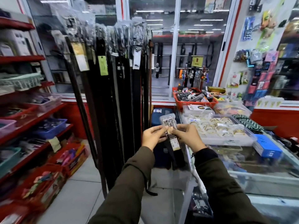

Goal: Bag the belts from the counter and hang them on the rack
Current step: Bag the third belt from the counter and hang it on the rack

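A dark belt in a clear plastic bag hangs down in front of me, its buckle end up and a paper tag on the strap. My left hand and my right hand both pinch the top of it, side by side, just left of the glass counter. The belt rack stands ahead and to the left, hung full with several bagged dark belts that reach down to the floor.
Red shelves with baskets line the left wall. On the counter sit a tray of gold bangles, a red basket of small goods and a blue box. White tiled floor lies between shelves and counter.
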